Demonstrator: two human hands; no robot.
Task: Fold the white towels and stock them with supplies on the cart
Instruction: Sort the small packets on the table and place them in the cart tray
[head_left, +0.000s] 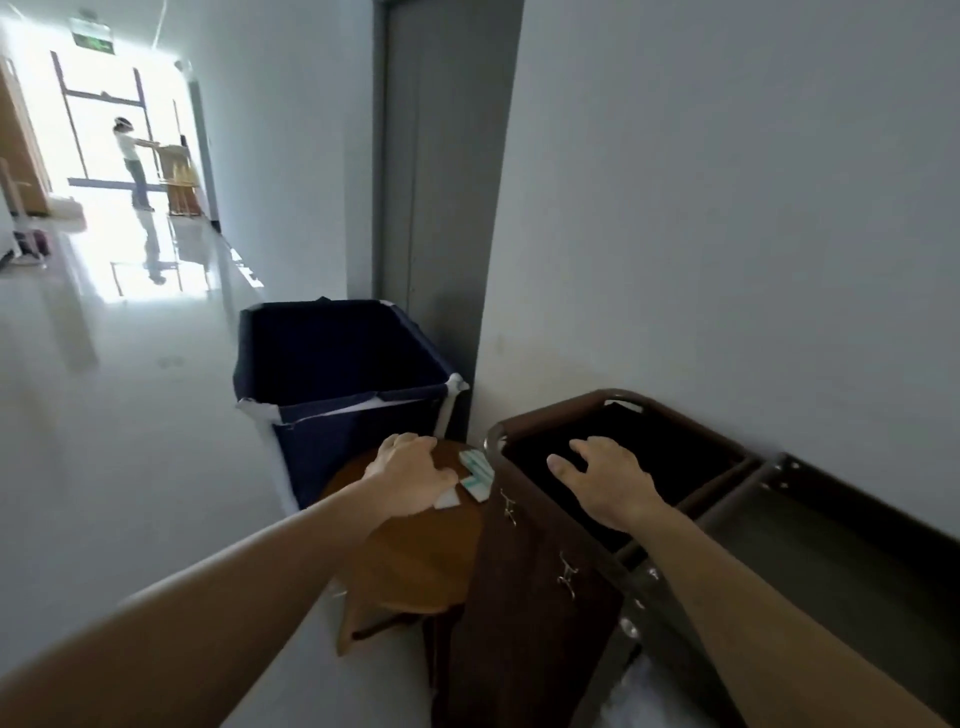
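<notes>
— What are the fingers doing?
— The right hand (605, 480) has its fingers spread and loose, holding nothing, over the dark opening of the brown cart (540, 571) at lower right. The left hand (410, 478) bends its fingers down onto the round wooden stool (415, 561) at lower centre. I cannot tell if it grips anything.
— And the supplies?
— White-green packets (475, 470) lie on the stool against the left hand. A navy bin (332, 364) stands behind.

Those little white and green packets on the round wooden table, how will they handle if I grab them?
Probably very light: the packets look small and flat. Lying flush on the smooth table, they may slide rather than lift. Loosely overlapped, they could scatter.
</notes>
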